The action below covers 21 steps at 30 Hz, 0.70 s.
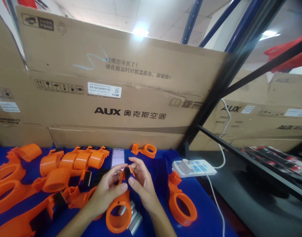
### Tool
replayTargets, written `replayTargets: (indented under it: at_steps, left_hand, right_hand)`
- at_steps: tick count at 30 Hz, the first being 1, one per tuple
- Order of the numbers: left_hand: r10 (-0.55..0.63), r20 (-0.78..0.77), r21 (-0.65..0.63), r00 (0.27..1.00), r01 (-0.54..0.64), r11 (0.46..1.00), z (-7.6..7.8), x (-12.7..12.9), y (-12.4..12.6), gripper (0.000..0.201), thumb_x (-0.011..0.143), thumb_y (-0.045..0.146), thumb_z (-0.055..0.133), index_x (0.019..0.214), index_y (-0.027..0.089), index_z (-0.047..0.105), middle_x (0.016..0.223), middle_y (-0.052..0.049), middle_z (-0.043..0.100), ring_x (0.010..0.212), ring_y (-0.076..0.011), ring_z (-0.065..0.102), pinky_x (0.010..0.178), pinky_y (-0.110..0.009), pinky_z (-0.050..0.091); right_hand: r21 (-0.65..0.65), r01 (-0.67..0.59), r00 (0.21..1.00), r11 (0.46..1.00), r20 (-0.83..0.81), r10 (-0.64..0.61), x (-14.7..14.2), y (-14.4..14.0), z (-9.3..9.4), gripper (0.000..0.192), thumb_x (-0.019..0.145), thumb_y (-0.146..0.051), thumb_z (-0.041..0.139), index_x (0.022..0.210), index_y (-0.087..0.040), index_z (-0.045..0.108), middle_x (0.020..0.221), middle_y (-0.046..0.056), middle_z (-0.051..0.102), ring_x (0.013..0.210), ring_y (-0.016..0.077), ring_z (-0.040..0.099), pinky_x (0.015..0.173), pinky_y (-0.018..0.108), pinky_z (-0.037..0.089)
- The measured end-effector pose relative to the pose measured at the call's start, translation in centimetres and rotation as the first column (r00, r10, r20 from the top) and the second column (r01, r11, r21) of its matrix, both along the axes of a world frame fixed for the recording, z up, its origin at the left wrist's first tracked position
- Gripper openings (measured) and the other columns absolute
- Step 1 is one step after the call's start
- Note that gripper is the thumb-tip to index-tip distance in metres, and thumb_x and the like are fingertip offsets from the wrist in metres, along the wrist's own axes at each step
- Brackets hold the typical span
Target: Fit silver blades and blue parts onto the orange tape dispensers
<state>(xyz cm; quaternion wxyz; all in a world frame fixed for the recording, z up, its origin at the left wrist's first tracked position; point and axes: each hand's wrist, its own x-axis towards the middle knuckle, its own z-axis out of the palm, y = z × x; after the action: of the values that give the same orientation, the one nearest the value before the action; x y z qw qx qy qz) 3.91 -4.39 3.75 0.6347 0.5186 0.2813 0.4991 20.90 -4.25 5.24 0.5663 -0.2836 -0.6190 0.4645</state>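
An orange plastic tape dispenser (118, 217) with a round ring is held up in front of me, its ring hanging toward me. My left hand (109, 189) has fingers and thumb closed around the left side of its narrow head. My right hand (142, 184) pinches the same head from the right, its thumb near a small black piece (127, 171) there. Fingers partly hide the head. Below the dispenser lie several silver metal strips (135, 222). To the right rests another orange dispenser (183, 209), apart from my hands.
More orange dispensers (56, 180) crowd the left of the blue cloth (202, 210). A phone (118, 156) showing a timer lies behind my hands. A white power strip (194, 168) with cables sits right, near a dark rack post (210, 95). Cardboard boxes (131, 128) stand behind.
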Motion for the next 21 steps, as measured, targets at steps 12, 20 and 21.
replayTargets:
  at_steps: [12, 20, 21]
  left_hand:
    - [0.207, -0.105, 0.122, 0.973, -0.194, 0.973, -0.9, -0.3, 0.6, 0.044, 0.077, 0.032, 0.086, 0.12, 0.025, 0.079, 0.116, -0.01, 0.075, 0.109, -0.0309, 0.068, 0.095, -0.037, 0.054]
    - [0.307, 0.164, -0.349, 0.937, -0.236, 0.907, -0.6, -0.5, 0.8, 0.047, 0.08, 0.043, 0.077, 0.12, 0.019, 0.073, 0.102, -0.012, 0.079, 0.103, -0.0335, 0.074, 0.085, -0.041, 0.061]
    - [0.318, 0.22, -0.416, 0.922, -0.206, 0.886, -0.6, -0.6, 1.1, 0.047, 0.082, 0.045, 0.075, 0.12, 0.018, 0.072, 0.099, -0.013, 0.079, 0.098, -0.0334, 0.075, 0.082, -0.042, 0.062]
  right_hand:
    - [0.016, 0.071, 0.996, 0.997, 0.046, -0.072, -0.4, 0.2, -0.9, 0.052, 0.089, -0.044, 0.078, 0.132, -0.027, 0.055, 0.097, 0.003, 0.064, 0.087, 0.0208, 0.064, 0.082, 0.035, 0.055]
    - [0.155, 0.47, 0.826, 0.869, 0.272, -0.494, 1.7, 1.9, -1.9, 0.042, 0.105, -0.052, 0.047, 0.132, -0.024, 0.063, 0.114, 0.011, 0.073, 0.103, 0.0285, 0.066, 0.091, 0.045, 0.052]
    - [0.26, 0.571, 0.692, 0.778, 0.358, -0.627, 2.4, 2.2, -2.3, 0.039, 0.101, -0.051, 0.057, 0.128, -0.024, 0.066, 0.115, 0.013, 0.072, 0.107, 0.0319, 0.063, 0.094, 0.049, 0.049]
